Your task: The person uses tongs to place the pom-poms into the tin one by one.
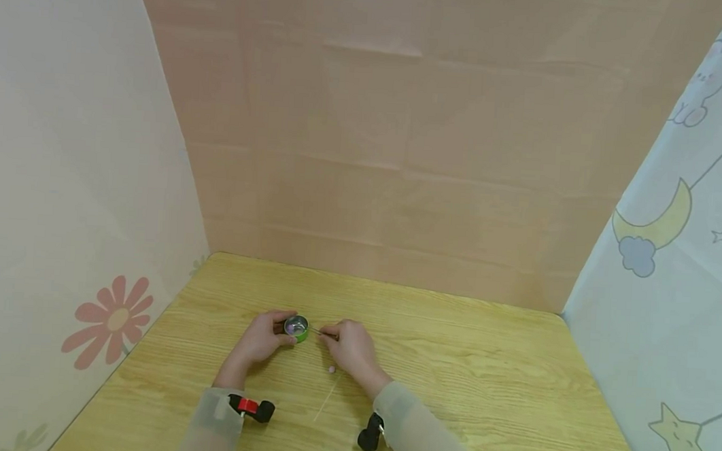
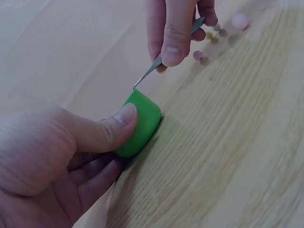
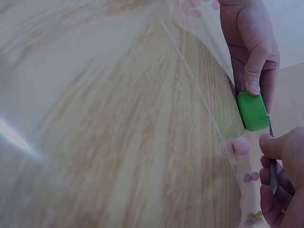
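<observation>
In the head view my left hand (image 1: 261, 337) grips a small green cup (image 1: 301, 338) with a shiny metal-looking inside. Something pinkish-purple (image 1: 292, 329) shows inside it. The left wrist view has my thumb pressed on the green wall, the cup low against the tabletop. From the right, my right hand (image 1: 352, 347) pinches slim metal tweezers (image 2: 151, 70) between thumb and fingers. Their fine bent tip meets the cup's rim and partly drops out of sight behind it. A pink ball (image 1: 331, 370) lies on the table, nearer me than the right hand.
Several small beads (image 2: 198, 55), pink, yellow and pale, lie beneath and beside my right hand. The wood-grain table (image 1: 482, 368) ends at a tan back sheet (image 1: 371, 151). Patterned white sheets stand at left (image 1: 62, 189) and right (image 1: 668, 323).
</observation>
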Motion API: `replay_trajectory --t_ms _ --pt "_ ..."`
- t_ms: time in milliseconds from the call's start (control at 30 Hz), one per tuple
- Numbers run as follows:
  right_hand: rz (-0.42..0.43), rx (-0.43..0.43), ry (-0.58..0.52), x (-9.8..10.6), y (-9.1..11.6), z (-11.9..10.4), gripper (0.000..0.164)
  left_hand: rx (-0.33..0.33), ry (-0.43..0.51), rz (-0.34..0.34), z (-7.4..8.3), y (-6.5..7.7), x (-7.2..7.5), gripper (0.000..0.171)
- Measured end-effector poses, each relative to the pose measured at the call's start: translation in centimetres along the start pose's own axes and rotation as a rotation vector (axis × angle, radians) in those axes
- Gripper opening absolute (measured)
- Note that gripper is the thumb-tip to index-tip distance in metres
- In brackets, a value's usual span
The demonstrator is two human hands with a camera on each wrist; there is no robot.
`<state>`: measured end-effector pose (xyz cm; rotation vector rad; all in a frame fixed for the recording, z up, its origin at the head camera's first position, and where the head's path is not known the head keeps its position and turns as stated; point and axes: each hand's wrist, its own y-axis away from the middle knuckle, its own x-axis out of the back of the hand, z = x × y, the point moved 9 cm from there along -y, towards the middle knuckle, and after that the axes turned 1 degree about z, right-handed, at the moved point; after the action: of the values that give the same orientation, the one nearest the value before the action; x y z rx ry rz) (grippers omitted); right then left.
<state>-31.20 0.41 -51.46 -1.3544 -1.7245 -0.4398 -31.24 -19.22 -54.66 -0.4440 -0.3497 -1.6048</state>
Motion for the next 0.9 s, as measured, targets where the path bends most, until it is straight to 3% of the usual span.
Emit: replay_trajectory --t_ms 433,900 --pt "0.002 -0.068 -0.004 0.6 0.3 1.4 0.015 0.002 0.008 -0.005 -0.3 -0.1 -0.1 0.059" --pt "0.053 -0.135 -0.101 3.4 1.1 4.4 0.017 0.0 -0.007 -0.016 -0.2 0.0 0.0 0.06"
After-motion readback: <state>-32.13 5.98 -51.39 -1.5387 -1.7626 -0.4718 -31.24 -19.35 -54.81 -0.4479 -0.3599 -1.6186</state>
